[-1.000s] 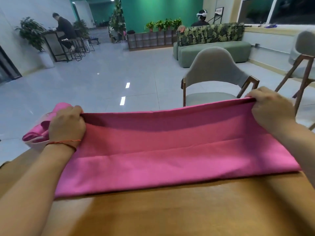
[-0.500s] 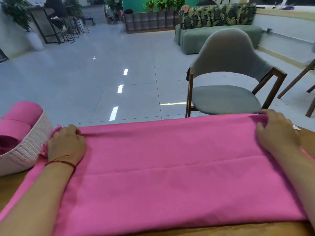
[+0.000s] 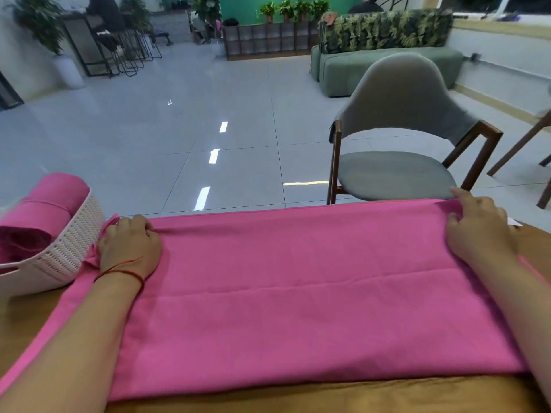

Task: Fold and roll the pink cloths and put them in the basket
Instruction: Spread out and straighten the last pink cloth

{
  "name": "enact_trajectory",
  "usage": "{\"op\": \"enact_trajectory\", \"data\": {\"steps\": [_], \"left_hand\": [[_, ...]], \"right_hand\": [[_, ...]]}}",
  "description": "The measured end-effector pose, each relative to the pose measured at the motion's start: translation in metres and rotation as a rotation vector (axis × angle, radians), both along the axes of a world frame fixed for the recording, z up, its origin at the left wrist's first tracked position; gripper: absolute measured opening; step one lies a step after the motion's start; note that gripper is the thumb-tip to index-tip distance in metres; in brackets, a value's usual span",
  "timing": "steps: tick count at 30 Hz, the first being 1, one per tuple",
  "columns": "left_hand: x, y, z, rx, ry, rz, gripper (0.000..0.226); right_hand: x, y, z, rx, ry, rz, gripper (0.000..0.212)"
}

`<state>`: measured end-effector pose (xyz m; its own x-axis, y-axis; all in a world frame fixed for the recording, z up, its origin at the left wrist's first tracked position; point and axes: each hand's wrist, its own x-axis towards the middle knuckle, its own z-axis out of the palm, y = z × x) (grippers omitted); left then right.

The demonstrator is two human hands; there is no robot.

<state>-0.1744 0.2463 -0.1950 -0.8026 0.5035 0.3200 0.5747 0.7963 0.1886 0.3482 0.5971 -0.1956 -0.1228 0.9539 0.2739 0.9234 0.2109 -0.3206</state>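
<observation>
from my remote seat i see the pink cloth (image 3: 298, 293) lying flat across the wooden table (image 3: 328, 394), folded into a long band with one crease line running along it. the left hand (image 3: 131, 248) sits at the cloth's 10 o'clock corner, fingers curled tight on the far edge (a red thread is around this wrist). the right hand (image 3: 480, 231) is at the 2 o'clock corner, fingers bent and pinching the cloth there. at 9 o'clock, just beside the left hand, the white basket (image 3: 68, 248) holds rolled pink cloths (image 3: 44, 210). a grey chair (image 3: 402, 174) stands at 1 o'clock, behind the table.
</observation>
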Motion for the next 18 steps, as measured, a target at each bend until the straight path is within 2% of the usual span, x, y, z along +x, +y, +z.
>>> {"op": "enact_trajectory", "data": {"steps": [7, 16, 18], "left_hand": [[0.015, -0.017, 0.000, -0.021, -0.020, 0.008, 0.018], [0.065, -0.074, -0.006, -0.005, 0.040, 0.019, 0.013], [0.079, -0.087, -0.005, 0.001, 0.031, 0.015, 0.018]], "right_hand": [[0.012, -0.014, 0.003, -0.043, -0.009, -0.010, 0.050], [0.063, -0.061, 0.004, -0.036, 0.006, -0.014, 0.049], [0.074, -0.073, 0.004, -0.050, 0.001, -0.013, 0.048]]}}
